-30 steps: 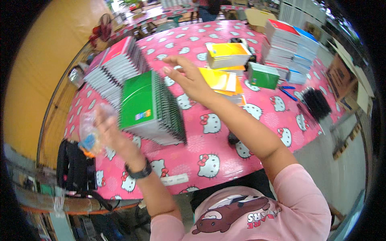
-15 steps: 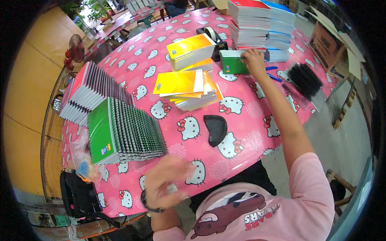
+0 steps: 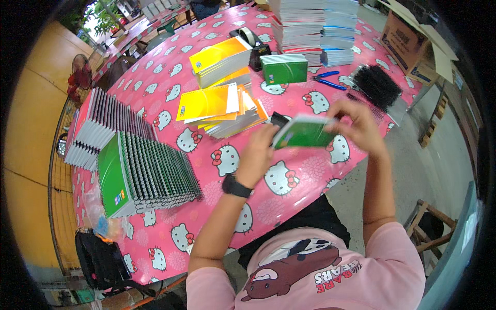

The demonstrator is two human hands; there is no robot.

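In front of me, my right hand (image 3: 356,126) pinches the right end of a small green notebook (image 3: 305,134), held tilted above the table and blurred by motion. My left hand (image 3: 257,155), with a black band on its wrist, closes at the notebook's left end. Past its fingertips shows part of a black half-round pad (image 3: 279,120), which seems to be in its grip; the fingers hide the rest. Farther back stands a short stack of green notebooks (image 3: 284,70). Beside it lie blue-handled pliers (image 3: 329,81).
Yellow notebook stacks (image 3: 222,106) stand left of centre. Spiral-bound green (image 3: 150,173) and red notebooks (image 3: 106,121) fill the left side. Tall red and blue stacks (image 3: 312,31) rise at the back. Black spiral coils (image 3: 377,88) lie right, near a cardboard box (image 3: 413,49).
My right hand has brought a green notebook from the back stack toward me. My left hand has moved up and forward to meet it, and the black pad has left its spot on the table.
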